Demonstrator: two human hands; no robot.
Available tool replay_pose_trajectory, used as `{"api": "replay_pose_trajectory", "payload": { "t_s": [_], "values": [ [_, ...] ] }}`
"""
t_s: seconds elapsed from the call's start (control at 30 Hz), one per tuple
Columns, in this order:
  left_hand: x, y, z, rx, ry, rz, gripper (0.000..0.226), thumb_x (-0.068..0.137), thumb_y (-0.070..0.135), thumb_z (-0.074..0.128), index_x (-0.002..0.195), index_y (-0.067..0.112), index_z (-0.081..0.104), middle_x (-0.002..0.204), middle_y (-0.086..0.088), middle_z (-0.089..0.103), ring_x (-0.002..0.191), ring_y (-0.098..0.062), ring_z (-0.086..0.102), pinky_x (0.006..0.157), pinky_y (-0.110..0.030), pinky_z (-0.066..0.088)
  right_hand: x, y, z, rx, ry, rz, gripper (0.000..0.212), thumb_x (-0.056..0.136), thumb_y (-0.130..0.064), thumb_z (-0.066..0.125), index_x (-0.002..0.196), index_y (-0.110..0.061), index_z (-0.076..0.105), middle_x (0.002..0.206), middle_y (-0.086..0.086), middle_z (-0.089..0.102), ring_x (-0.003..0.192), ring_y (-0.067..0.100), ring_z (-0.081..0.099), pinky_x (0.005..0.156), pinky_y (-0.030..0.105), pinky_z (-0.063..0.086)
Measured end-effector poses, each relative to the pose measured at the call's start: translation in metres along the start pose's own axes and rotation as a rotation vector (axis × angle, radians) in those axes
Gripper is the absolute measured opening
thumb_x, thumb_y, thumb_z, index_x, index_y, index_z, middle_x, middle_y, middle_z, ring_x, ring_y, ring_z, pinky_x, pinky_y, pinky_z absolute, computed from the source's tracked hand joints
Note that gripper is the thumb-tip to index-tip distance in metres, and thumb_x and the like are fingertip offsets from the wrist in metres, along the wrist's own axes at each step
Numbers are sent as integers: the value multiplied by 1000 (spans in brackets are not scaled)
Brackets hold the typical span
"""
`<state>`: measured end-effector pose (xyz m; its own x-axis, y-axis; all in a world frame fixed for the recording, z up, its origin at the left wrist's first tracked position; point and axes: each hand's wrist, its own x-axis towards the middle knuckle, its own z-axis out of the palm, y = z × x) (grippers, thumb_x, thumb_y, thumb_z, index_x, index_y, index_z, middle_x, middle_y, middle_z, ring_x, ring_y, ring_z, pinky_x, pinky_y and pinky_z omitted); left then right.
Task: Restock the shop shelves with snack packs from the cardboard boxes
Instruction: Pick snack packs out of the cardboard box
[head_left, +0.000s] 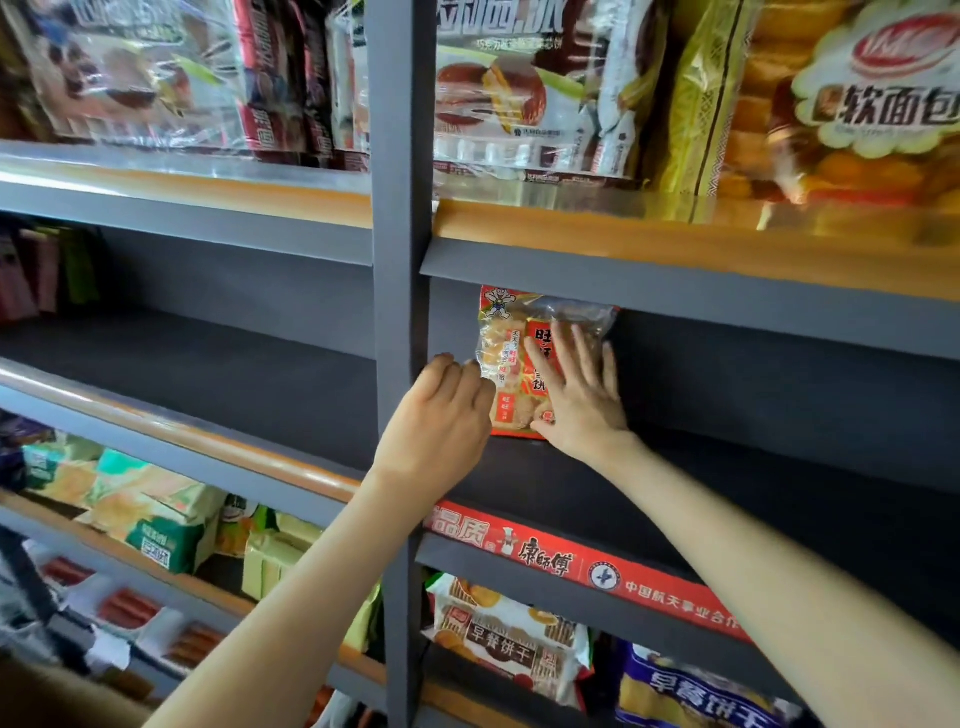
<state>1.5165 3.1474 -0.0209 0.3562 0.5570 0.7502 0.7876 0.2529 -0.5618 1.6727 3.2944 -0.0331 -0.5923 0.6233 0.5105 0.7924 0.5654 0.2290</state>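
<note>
Red-and-clear plastic rice-cracker pack (524, 364) upright on dark grey shelf (727, 467); left hand (441, 415) curled gripping its edge, right hand (582, 395) flat, fingers spread against its front.

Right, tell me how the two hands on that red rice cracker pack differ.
The right hand lies flat on the front of the rice cracker pack, fingers straight and spread. The left hand has its fingers curled at the pack's left edge, by the grey post. Both touch the same upright pack on the dark shelf.
</note>
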Motion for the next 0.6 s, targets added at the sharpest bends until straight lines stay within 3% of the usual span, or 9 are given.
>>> {"api": "replay_pose_trajectory", "payload": {
  "t_s": [0.1,0.27,0.4,0.47,0.53,0.6],
  "values": [
    [-1,0,0,1,2,-16,19,79,25,66,87,8,70,86,-9,68,81,-25,63,94,-38,35,10,-19,7,-156,-104,-146,100,89,-48,59,148,-33,-19,148,-1,-36,137,23,-33,101,50,-35],
    [-2,2,1,35,-65,8,24,83,22,49,84,11,70,77,-4,63,77,-22,61,94,-37,34,30,-29,17,-204,-217,17,83,95,-55,44,148,-39,-17,157,-8,-23,143,28,-26,101,60,-25],
    [1,4,-1,23,-84,10,28,82,16,41,74,14,68,70,-2,60,70,-20,58,90,-36,36,28,-39,16,-183,-211,23,85,94,-50,48,150,-36,-14,159,-5,-20,144,29,-23,103,60,-23],
    [1,3,-5,-31,-71,17,28,79,13,41,72,14,67,68,-2,59,67,-21,57,88,-35,37,16,-42,9,-119,-193,11,82,94,-44,51,153,-33,-4,160,-3,-17,146,29,-19,108,56,-20],
    [0,1,-7,-102,-46,38,14,76,16,53,72,15,66,68,-1,60,66,-20,58,86,-33,38,-4,-45,-10,-9,-180,30,73,93,-40,52,154,-27,14,162,1,-8,147,29,-11,115,55,-11],
    [-8,-1,-11,-222,-29,45,9,75,17,59,76,15,67,74,-2,63,69,-22,61,87,-33,38,-42,-54,-33,185,-109,107,56,93,-36,51,145,-17,37,159,9,16,146,32,7,116,51,7]
  ]
}}
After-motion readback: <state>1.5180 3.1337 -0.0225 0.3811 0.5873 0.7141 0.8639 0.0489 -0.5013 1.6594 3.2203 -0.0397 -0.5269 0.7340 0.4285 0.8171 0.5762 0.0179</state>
